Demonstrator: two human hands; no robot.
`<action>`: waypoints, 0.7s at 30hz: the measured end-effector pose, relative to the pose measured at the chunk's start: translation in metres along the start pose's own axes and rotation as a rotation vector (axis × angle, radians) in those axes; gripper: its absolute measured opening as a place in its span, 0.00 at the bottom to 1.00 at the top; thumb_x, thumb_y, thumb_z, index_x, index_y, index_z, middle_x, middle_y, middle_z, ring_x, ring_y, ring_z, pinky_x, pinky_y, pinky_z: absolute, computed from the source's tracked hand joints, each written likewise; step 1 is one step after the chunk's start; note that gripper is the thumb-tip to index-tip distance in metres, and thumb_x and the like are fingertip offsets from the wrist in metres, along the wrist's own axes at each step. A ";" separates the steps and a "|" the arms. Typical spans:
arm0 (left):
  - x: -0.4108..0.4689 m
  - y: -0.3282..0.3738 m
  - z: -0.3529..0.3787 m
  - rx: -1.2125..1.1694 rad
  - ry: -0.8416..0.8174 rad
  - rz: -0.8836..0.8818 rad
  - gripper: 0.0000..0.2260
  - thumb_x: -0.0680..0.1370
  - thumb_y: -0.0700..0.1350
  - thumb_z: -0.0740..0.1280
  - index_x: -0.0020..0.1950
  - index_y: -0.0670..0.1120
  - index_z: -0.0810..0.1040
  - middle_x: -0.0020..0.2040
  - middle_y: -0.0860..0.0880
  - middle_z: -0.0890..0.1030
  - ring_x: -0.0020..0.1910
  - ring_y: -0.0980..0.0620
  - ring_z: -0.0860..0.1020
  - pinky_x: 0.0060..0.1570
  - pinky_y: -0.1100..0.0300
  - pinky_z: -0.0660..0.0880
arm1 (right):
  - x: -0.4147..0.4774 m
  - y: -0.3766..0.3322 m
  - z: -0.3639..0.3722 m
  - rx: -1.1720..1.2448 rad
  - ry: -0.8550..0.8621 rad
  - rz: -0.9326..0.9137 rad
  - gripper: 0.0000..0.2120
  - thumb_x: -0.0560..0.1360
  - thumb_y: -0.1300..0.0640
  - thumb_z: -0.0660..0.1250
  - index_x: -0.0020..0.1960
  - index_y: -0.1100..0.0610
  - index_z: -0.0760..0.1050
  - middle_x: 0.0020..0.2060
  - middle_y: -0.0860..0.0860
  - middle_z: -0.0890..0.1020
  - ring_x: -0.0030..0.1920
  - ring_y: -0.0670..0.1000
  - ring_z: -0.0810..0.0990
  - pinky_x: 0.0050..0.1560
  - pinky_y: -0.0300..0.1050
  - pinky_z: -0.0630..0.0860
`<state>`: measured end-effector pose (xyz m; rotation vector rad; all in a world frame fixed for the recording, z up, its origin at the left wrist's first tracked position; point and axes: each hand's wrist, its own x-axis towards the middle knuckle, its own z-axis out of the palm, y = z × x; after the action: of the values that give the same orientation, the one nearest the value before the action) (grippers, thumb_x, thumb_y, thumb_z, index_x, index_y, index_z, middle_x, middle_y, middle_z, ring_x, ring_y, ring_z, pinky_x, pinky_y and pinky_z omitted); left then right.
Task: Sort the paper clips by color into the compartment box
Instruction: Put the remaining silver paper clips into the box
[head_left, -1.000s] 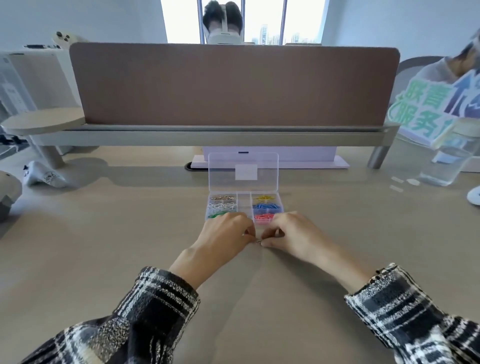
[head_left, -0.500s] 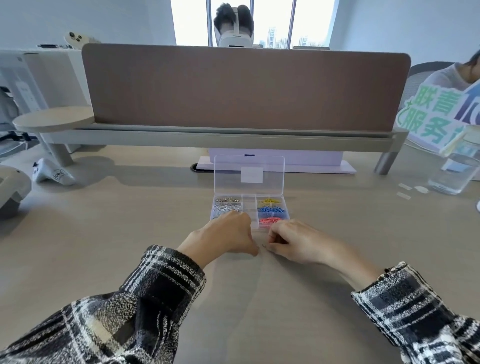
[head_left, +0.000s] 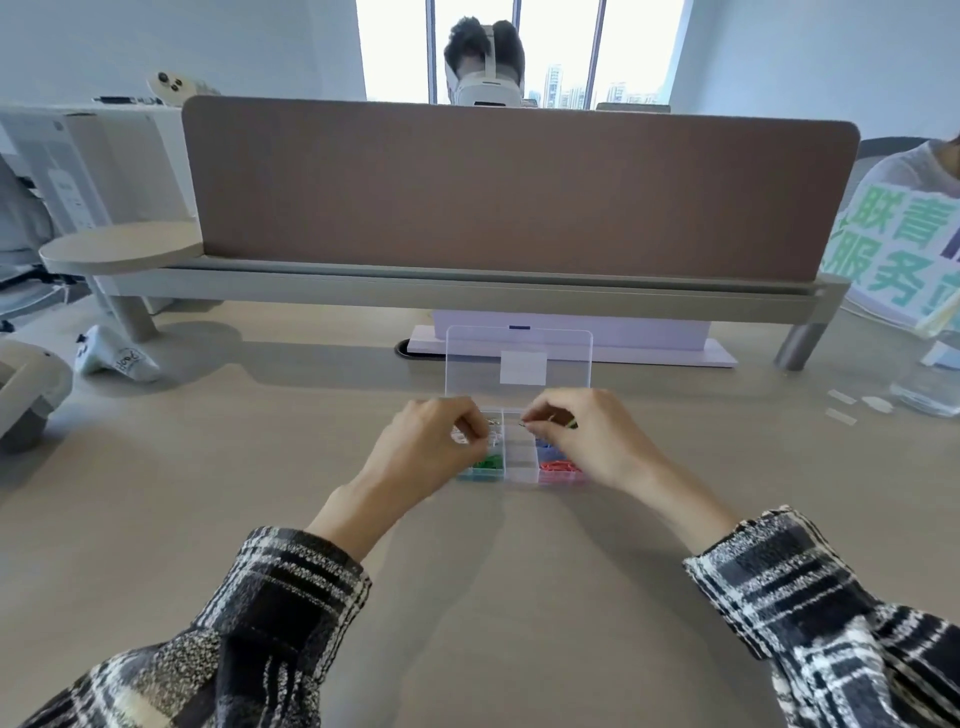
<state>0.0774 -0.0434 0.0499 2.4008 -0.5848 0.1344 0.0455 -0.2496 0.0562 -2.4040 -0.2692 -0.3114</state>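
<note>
The box (head_left: 520, 460) sits open on the desk (head_left: 467, 571), its lid (head_left: 519, 358) upright at the far edge. It holds green clips (head_left: 488, 462) in the near left compartment, red clips (head_left: 558, 466) near right, and blue clips (head_left: 544, 446) just behind the red. The left hand (head_left: 426, 457) is over the left column with fingers curled, whether round anything cannot be told. The right hand (head_left: 587, 441) is over the far right compartments, its fingertips pinching a thin clip (head_left: 524, 425) above the middle column.

Beige table (head_left: 208, 493) with clear compartment box (head_left: 521, 460), white controller (head_left: 114, 358), lavender box (head_left: 571, 343)
</note>
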 end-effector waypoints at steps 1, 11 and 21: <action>0.006 -0.008 -0.003 -0.024 0.063 -0.018 0.02 0.73 0.46 0.71 0.43 0.53 0.81 0.41 0.59 0.81 0.33 0.64 0.74 0.41 0.59 0.76 | 0.009 0.000 0.005 -0.002 0.001 -0.001 0.04 0.75 0.58 0.71 0.47 0.51 0.83 0.39 0.42 0.83 0.38 0.36 0.78 0.39 0.27 0.70; 0.045 -0.038 0.010 0.012 0.099 -0.070 0.07 0.77 0.46 0.67 0.50 0.56 0.83 0.45 0.58 0.83 0.40 0.56 0.76 0.43 0.59 0.74 | 0.058 0.001 0.037 -0.133 -0.018 -0.071 0.08 0.76 0.55 0.70 0.53 0.53 0.84 0.48 0.47 0.86 0.45 0.42 0.80 0.49 0.34 0.72; 0.054 -0.059 0.014 -0.308 0.214 -0.129 0.24 0.79 0.46 0.66 0.74 0.53 0.64 0.59 0.59 0.75 0.42 0.57 0.78 0.41 0.58 0.73 | 0.023 0.043 0.004 0.033 0.504 0.068 0.14 0.78 0.57 0.66 0.63 0.51 0.72 0.49 0.43 0.76 0.43 0.43 0.74 0.41 0.34 0.72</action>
<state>0.1509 -0.0320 0.0183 2.0843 -0.3240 0.2253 0.0795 -0.2764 0.0336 -2.2074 0.0370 -0.8524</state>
